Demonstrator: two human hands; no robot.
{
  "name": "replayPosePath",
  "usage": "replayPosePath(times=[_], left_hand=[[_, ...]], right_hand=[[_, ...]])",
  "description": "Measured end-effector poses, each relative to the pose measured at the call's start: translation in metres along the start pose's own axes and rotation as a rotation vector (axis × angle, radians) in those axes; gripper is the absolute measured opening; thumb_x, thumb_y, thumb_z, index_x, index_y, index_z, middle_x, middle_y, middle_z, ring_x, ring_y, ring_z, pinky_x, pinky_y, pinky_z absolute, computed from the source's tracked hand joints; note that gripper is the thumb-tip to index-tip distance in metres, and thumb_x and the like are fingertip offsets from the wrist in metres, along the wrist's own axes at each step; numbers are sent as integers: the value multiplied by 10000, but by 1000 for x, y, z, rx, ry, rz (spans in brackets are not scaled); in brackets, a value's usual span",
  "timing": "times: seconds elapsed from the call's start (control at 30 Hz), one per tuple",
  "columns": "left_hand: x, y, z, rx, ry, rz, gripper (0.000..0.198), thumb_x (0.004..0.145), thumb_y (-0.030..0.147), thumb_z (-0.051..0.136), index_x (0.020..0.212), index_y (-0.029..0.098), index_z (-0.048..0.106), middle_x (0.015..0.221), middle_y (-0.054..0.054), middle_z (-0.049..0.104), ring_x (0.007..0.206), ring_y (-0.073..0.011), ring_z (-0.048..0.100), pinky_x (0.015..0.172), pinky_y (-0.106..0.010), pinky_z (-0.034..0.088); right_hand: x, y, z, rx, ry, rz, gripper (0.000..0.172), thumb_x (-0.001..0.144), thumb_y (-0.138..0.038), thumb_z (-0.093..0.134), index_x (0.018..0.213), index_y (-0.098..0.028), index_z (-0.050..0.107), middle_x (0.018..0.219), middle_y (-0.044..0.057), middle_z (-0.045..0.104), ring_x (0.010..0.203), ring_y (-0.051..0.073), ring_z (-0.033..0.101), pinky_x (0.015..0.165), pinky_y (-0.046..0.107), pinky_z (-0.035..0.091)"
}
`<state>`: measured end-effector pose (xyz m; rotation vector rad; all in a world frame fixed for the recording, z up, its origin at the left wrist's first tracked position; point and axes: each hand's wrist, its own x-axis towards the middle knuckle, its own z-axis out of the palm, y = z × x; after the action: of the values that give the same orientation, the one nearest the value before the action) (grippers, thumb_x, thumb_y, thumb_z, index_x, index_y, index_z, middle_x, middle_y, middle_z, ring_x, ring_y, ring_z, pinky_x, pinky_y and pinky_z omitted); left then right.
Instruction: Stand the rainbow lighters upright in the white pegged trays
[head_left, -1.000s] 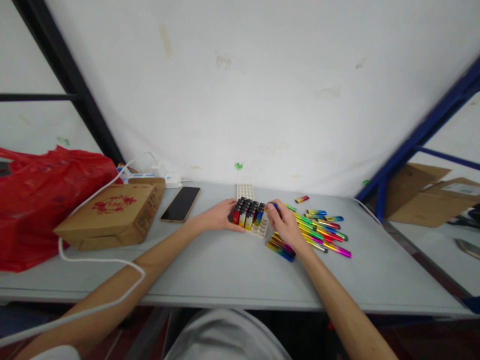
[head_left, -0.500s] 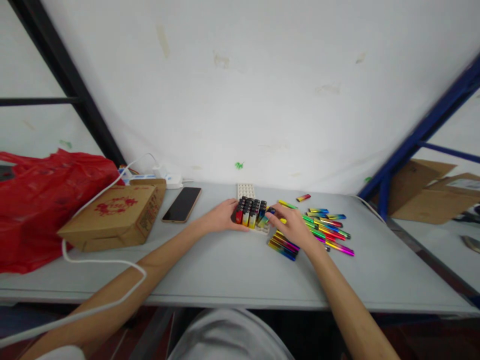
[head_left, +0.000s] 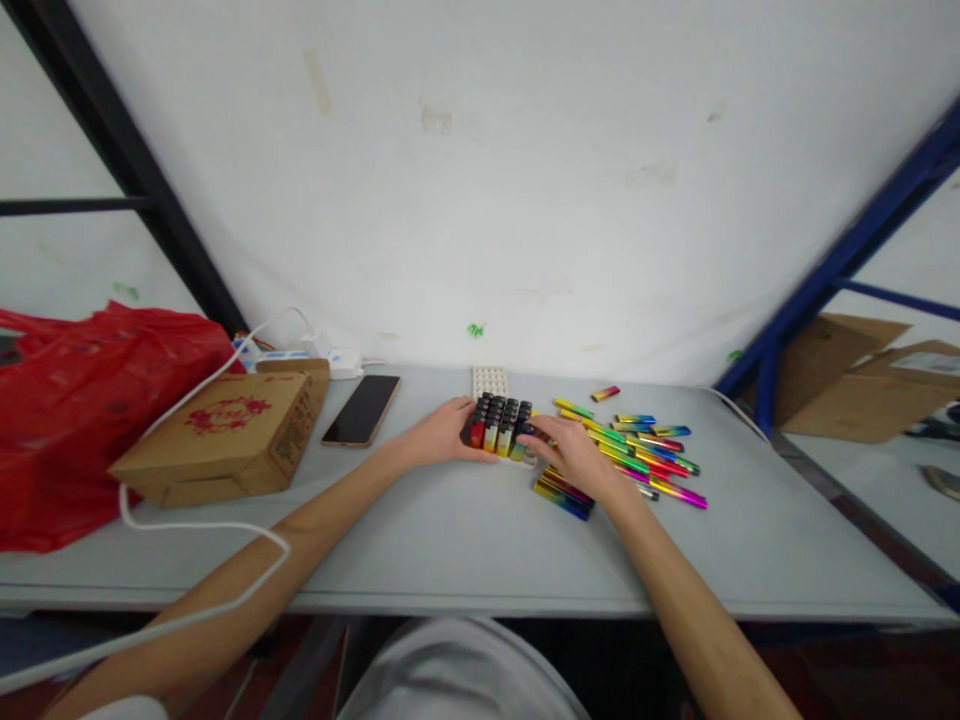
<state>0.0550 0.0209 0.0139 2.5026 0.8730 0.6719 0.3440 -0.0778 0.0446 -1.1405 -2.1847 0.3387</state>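
A cardboard box (head_left: 225,430) and a phone (head_left: 361,409) lay at the left. The left hand (head_left: 442,433) rested loosely curled against the tray of lighters (head_left: 501,432) at the table's middle. The right hand (head_left: 574,452) pressed one lighter in; its grip could not be made out. These looked light, stiff and slick, best pinched by the sides. Loose lighters (head_left: 637,455) lay at the right.

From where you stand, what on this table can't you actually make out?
All in the head view:
- Tray: the lighters and both hands cover nearly all its slots.
- Right hand: its fingertips hide whatever they pinch at the tray edge.
- Left hand: its palm side is hidden against the lighters.
- Box: its red print is too small to read.
- Red bag: cut off by the left edge, contents unseen.
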Motion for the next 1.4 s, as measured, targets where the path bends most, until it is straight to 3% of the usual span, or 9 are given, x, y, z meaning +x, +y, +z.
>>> replayPosePath(times=[0.2, 0.47, 0.63, 0.87, 1.03, 1.2, 1.3, 1.4], left_hand=[[0, -2, 0, -3, -17, -10, 837, 767, 723, 1015, 1387, 214, 778, 1397, -155, 797, 1320, -414, 718, 1213, -527, 564], [1, 2, 0, 35, -24, -36, 817, 754, 678, 1041, 1371, 210, 779, 1382, -158, 784, 1323, -423, 713, 1206, -533, 568], [1, 5, -2, 28, -38, -30, 786, 760, 649, 1044, 1360, 214, 780, 1377, -152, 791, 1327, -423, 709, 1201, -534, 583], [-1, 5, -3, 18, -42, 3, 794, 789, 648, 1023, 1420, 244, 757, 1446, -128, 783, 1397, -414, 684, 1253, -520, 556], [-3, 4, -3, 11, -29, -46, 832, 751, 679, 1040, 1395, 230, 764, 1434, -161, 775, 1359, -427, 705, 1226, -542, 567], [-5, 0, 0, 9, -11, -77, 903, 730, 711, 1037, 1442, 243, 742, 1486, -169, 756, 1364, -427, 703, 1230, -553, 562], [-7, -2, 1, 4, -15, -79, 905, 735, 712, 1031, 1452, 246, 734, 1486, -164, 757, 1370, -419, 701, 1235, -550, 563], [-7, -1, 0, 8, -18, -83, 912, 732, 722, 1029, 1447, 239, 735, 1486, -171, 756, 1373, -429, 701, 1243, -568, 564]], right_hand=[[0, 2, 0, 24, 27, -46, 446, 1211, -577, 553, 1116, -216, 795, 1024, 115, 837, 884, 250, 752, 832, 333, 547], [3, -3, 7, -50, 21, 51, 483, 1172, -617, 635, 890, -232, 709, 755, 38, 731, 674, 199, 639, 680, 289, 422], [4, -3, 11, -167, 51, 110, 508, 1150, -629, 678, 825, -238, 689, 719, 41, 710, 637, 193, 610, 640, 296, 357], [3, -1, 13, -75, -22, 76, 617, 1110, -725, 685, 734, -236, 689, 719, 49, 717, 668, 198, 630, 669, 305, 402], [-5, 8, -15, -82, 193, 161, 730, 1197, -738, 403, 717, -247, 652, 689, 50, 699, 639, 198, 614, 687, 329, 416], [-11, 56, -69, -188, 356, 357, 614, 1164, -650, 460, 846, -227, 771, 768, 91, 794, 721, 248, 718, 739, 353, 510], [-8, 89, -94, -243, 372, 440, 444, 1132, -518, 555, 980, -200, 825, 883, 117, 856, 811, 272, 777, 793, 368, 581], [2, 109, -100, -248, 226, 456, 223, 1073, -333, 680, 1079, -187, 849, 1028, 131, 894, 943, 280, 830, 883, 372, 631]])
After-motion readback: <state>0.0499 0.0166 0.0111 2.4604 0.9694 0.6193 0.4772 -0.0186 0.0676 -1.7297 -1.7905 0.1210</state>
